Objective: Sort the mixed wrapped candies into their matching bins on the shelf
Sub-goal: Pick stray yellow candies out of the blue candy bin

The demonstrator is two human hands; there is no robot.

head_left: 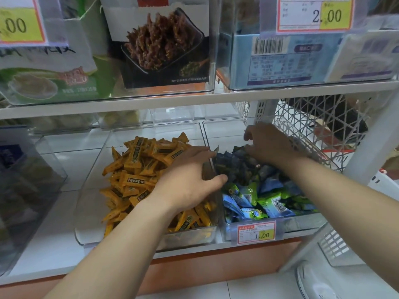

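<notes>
Reaching into right bin (302, 223): my right grip (267, 145) curled among blue-green candies (259, 197), pinch hidden, cannot tell. My left grip (190, 180) spread over yellow candies (133, 169) in left bin (90, 212). Wrappers likely light, crinkly, slippery; pinch crimped end.

The left hand (190, 180), appearing up-left of the yellow price tag (257, 233), and the right hand (269, 143), appearing above that tag, are showing bare. The left forearm (121, 244) and right forearm (336, 190) are showing uncovered from wrist to picture edge.
</notes>
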